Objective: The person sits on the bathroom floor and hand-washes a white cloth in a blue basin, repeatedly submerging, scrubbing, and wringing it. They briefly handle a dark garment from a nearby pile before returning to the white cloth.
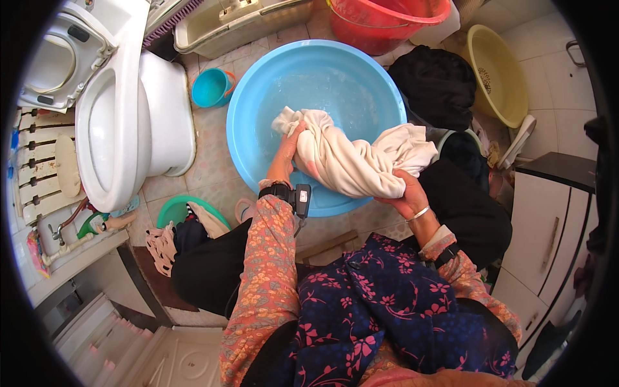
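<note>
A bunched, twisted cream-coloured cloth garment (346,157) stretches between my two hands above a large light-blue plastic basin (316,48). My left hand (288,147) grips its left part, with the fingers mostly hidden by the fabric. At the other side my right hand (408,193) holds the lower right part, thumb on top and other fingers underneath. One loose end of the garment hangs beyond my right hand, over the basin's rim. A pinkish patch shows on the cloth near my left hand. Shallow water (314,82) appears to lie in the basin.
A white toilet (164,111) and a small turquoise bucket (211,88) stand left. Behind the basin is a red bucket (382,24). Dark clothes (433,82) are heaped at right, beside a yellow basin (503,77) and cabinet (537,227). A green basin (193,203) holds clothes.
</note>
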A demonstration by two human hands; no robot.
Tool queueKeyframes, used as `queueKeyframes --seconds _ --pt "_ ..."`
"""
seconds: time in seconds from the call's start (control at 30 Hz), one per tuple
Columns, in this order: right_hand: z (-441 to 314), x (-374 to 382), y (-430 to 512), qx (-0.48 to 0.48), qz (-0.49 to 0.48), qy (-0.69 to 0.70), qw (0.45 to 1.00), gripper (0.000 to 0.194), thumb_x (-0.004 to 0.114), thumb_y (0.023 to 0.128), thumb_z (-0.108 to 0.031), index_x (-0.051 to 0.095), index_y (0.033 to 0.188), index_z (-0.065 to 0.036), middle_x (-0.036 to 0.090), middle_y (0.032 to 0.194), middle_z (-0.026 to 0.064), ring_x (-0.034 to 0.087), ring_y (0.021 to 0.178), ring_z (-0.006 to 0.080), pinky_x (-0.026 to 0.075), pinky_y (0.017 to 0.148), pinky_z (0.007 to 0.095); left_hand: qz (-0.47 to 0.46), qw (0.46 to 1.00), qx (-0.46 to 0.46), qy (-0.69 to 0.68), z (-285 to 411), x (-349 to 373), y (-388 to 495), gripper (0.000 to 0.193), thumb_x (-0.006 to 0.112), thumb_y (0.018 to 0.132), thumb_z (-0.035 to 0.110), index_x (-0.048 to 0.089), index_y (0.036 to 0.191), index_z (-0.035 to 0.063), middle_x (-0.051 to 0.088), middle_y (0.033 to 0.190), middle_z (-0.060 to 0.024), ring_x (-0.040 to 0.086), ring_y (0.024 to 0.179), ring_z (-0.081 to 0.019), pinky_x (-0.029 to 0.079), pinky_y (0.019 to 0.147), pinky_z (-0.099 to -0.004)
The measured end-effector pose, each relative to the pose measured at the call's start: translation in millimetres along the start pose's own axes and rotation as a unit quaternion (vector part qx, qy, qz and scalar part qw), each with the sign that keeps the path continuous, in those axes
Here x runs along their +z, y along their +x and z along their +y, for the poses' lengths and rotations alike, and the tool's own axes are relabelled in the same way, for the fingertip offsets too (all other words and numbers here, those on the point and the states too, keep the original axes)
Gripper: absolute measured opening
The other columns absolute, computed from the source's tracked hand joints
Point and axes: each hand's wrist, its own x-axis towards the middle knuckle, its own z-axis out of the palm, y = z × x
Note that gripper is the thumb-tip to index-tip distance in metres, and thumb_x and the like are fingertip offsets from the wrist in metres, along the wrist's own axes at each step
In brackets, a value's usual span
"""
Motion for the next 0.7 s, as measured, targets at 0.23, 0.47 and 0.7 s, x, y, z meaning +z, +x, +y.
queueKeyframes --seconds 0.23,0.47,0.7 --pt "9.8 32.6 -7.6 -0.12 -0.08 -0.042 0.989 0.04 0.06 0.091 -0.008 0.058 0.128 0.008 0.07 0.12 0.0165 0.071 0.104 0.0249 0.055 0.097 0.0366 0.054 0.962 0.209 -0.167 -18.7 19.5 -48.6 0.046 0.064 0.09 0.026 0.061 0.126 -0.002 0.069 0.111 -0.0156 0.07 0.095 -0.0277 0.058 0.083 -0.0388" --pt "-21.3 85.2 -72.4 -0.164 -0.202 -0.089 0.961 0.03 0.059 0.091 -0.012 0.069 0.111 0.009 0.074 0.108 0.0136 0.071 0.097 0.0197 0.054 0.09 0.031 -0.04 0.929 0.231 -0.287 46.7 18.1 -117.0 0.042 0.052 0.095 0.024 0.063 0.126 -0.0018 0.07 0.118 -0.0177 0.07 0.103 -0.0309 0.057 0.092 -0.042" --pt "-80.0 118.0 -150.9 -0.226 -0.307 0.063 0.923 0.049 0.05 0.098 -0.034 0.057 0.131 0.002 0.066 0.126 0.0202 0.065 0.114 0.0322 0.049 0.103 0.0455 -0.203 0.877 0.374 -0.224 156.0 13.9 -228.4 0.054 0.06 0.101 0.044 0.057 0.137 0.0035 0.07 0.125 -0.0108 0.068 0.111 -0.0244 0.053 0.095 -0.0363"
